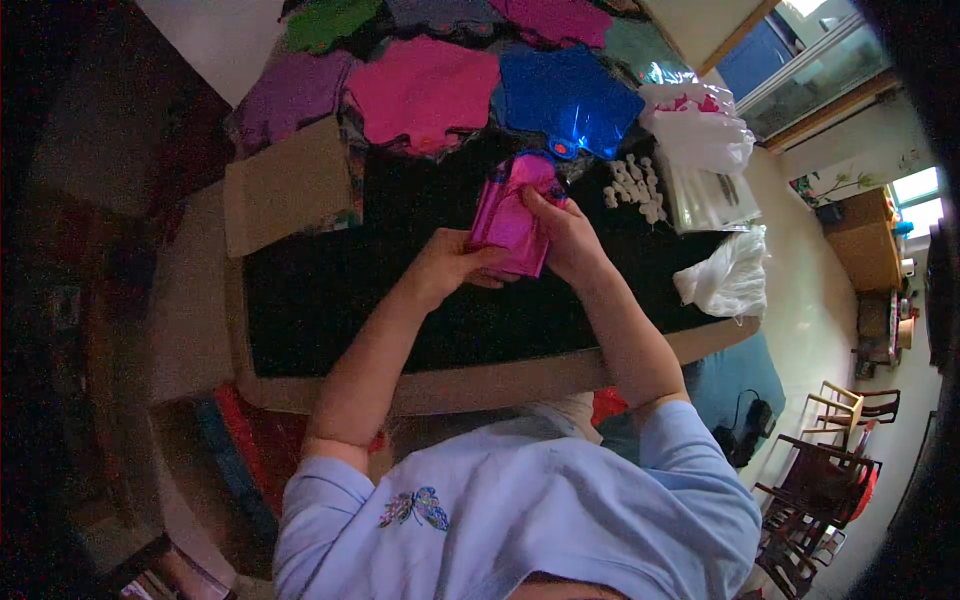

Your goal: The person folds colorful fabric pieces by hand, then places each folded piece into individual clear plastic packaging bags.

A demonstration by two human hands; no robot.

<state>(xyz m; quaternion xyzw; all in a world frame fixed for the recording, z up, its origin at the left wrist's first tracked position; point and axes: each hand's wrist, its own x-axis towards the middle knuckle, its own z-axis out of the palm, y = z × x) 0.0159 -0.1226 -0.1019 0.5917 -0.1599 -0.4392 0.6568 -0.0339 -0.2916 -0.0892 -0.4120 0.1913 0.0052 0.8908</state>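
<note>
A folded piece of shiny magenta foil [515,225] is held up over the black table top, with dark blue showing along its upper edges. My left hand [452,265] grips its lower left side, thumb across the front and fingers behind. On the right side, my right hand [568,235] presses its thumb onto the front; its other fingers are mostly hidden behind. Just beyond the hands lies a flat stack of shiny blue shaped pieces [565,100], and left of it a similar pink stack [422,90].
Purple [295,95] and green [330,22] stacks lie farther off. A brown cardboard piece [285,185] is at the left. Small white pieces [635,188], clear plastic bags [712,198] and a crumpled white bag [728,275] line the right. Chairs [825,470] stand beyond.
</note>
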